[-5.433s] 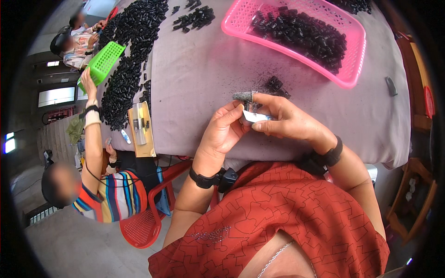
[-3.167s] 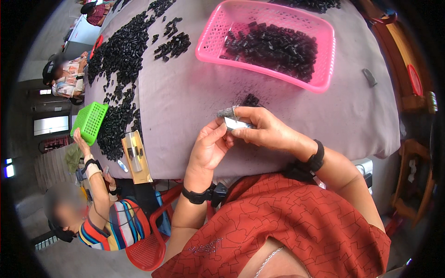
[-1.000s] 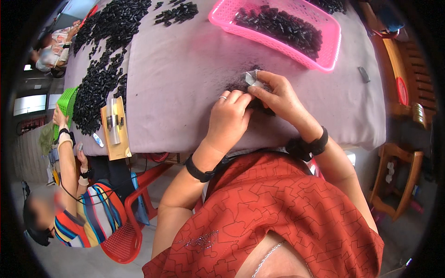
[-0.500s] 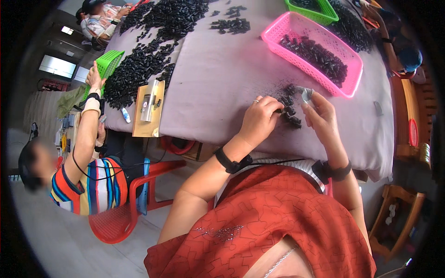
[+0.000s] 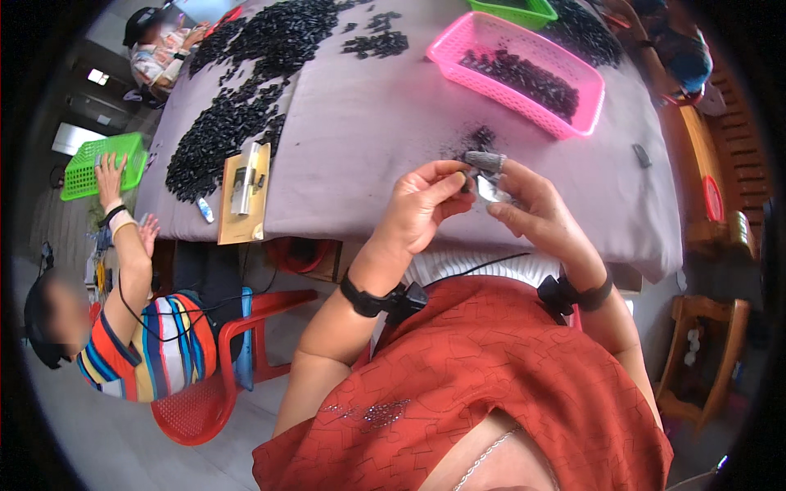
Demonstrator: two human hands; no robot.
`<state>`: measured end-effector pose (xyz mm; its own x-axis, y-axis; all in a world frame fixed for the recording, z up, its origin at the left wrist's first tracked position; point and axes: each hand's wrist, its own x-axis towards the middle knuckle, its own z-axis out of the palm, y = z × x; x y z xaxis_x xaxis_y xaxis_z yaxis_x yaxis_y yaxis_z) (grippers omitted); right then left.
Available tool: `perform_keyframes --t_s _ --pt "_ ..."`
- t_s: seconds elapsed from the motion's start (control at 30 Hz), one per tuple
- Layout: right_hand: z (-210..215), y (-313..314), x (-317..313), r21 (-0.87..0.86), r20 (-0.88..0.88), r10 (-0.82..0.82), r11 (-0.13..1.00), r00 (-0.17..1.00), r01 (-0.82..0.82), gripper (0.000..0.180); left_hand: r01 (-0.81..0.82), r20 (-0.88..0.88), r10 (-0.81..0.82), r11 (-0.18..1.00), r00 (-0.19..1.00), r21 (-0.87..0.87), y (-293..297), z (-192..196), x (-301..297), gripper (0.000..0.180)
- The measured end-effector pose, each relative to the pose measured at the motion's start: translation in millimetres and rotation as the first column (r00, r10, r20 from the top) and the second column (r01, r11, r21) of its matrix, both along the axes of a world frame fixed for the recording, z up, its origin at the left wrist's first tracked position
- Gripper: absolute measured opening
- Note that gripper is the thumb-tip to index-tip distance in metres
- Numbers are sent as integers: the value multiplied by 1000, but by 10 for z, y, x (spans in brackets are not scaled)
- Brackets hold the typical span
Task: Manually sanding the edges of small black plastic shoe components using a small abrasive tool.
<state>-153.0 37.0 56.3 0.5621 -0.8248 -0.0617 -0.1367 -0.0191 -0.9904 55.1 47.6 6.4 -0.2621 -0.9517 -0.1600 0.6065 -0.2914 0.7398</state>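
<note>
My left hand (image 5: 413, 204) pinches a small black piece (image 5: 467, 182) between thumb and fingers, above the table's near side. Close against it is my right hand (image 5: 536, 204), closed on a thin shiny metal piece (image 5: 493, 191) whose exact kind I cannot make out. A grey ribbed cover (image 5: 485, 160) sits on my right index finger. The metal is at the black piece; whether they touch is hard to tell. Just beyond my fingers lie a few black pieces (image 5: 481, 135) and dark crumbs, partly hidden by my hands.
A pink basket (image 5: 442, 61) with black pieces stands beyond my hands, a green basket (image 5: 524, 12) behind it. Large black heaps (image 5: 221, 135) cover the table's left, near a brown board (image 5: 232, 200). A co-worker at left touches another green basket (image 5: 86, 168); other people sit across.
My hands have come together, the left one raising a black piece to the metal in my right. The co-worker's green basket has moved left, away from the table edge.
</note>
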Motion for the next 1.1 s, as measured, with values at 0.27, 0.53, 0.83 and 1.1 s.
perform_keyframes --t_s 0.27,0.53,0.83,1.1 --pt "11 97 -86 162 238 154 967 959 -195 61 91 -142 -74 989 987 117 224 110 -27 27" --pt "-128 41 -97 293 279 177 920 944 -259 63 117 -152 -94 981 984 156 164 32 -135 28" --pt "-336 -135 -119 345 338 173 892 925 -293 61 112 -149 -82 973 985 202 59 -32 -158 29" --pt "-373 -182 -82 384 371 170 867 913 -317 59 70 -136 -39 970 990 234 57 -79 -118 29"
